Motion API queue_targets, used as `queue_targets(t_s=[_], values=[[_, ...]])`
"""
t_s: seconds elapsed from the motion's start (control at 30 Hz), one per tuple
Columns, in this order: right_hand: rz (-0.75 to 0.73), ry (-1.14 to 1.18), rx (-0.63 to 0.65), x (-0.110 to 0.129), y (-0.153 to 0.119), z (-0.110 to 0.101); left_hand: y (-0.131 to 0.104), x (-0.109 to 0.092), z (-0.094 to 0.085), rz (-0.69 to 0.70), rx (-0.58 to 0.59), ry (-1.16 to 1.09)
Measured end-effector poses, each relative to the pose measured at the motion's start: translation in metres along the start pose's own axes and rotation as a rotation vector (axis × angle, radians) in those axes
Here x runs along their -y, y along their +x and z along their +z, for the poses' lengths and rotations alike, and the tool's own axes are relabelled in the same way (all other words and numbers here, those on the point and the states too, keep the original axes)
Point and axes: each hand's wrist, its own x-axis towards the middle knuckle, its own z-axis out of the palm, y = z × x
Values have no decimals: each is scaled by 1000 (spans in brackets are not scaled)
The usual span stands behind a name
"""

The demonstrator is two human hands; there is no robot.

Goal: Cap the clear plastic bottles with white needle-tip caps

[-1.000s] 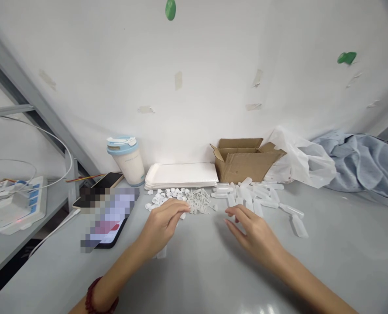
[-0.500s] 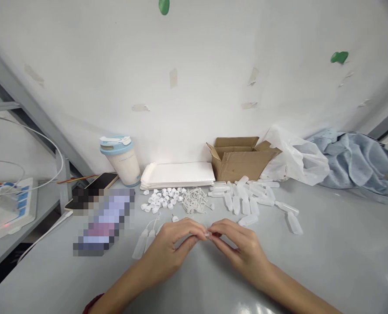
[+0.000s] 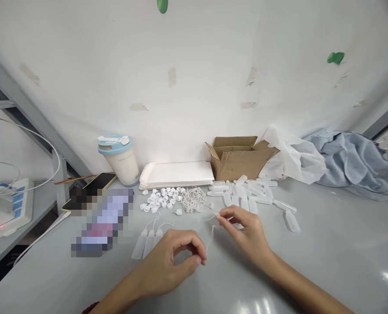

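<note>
My left hand (image 3: 174,261) is closed, thumb and fingers pinching one end of a thin white strand (image 3: 210,240) that points up. Farther right, my right hand (image 3: 244,229) pinches another thin pale strand (image 3: 209,218) reaching left from its fingertips. Beside my left hand lie several translucent bottles with strands at their tips (image 3: 150,240). Beyond the hands are a pile of white caps (image 3: 163,198), a tangle of pale strands (image 3: 194,200) and a heap of translucent bottles without caps (image 3: 246,194). A single white cap (image 3: 178,212) sits near the tangle.
Along the wall stand a blue-lidded cup (image 3: 120,161), a stack of white packets (image 3: 177,173), an open cardboard box (image 3: 241,163), a white plastic bag (image 3: 305,161) and blue cloth (image 3: 360,163). Two phones, one pixelated (image 3: 104,222), and a power strip (image 3: 12,209) are at the left.
My hands were together at the fingertips and have parted. The left moved down toward me, the right slightly away and to the right. Thin strands now show at both fingertips.
</note>
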Motion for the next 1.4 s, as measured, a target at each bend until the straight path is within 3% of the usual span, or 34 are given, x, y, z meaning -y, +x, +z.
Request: queue_targets(t_s=[0.1,0.2,0.3,0.4,0.53,0.7,0.97,1.2,1.4], values=[[114,-32,-22,-9,9,1,-3,-3,-1,-25,31,-39],[139,-40,36,-17,19,4,-4,-3,0,-52,10,69],[95,-34,128,-24,23,7,-2,0,4,-46,-35,225],[-24,-149,179,-32,20,4,1,9,6,46,-94,350],[-131,-357,111,-44,20,-12,2,26,4,241,-237,589],[-38,-523,153,-48,29,-42,0,38,-2,299,-281,756],[101,-551,560,-26,30,-72,0,33,-6,263,-389,741],[45,-701,623,-29,19,-69,1,25,-20,147,-695,628],[-17,-712,595,-34,16,-58,2,21,-21,113,-698,554]])
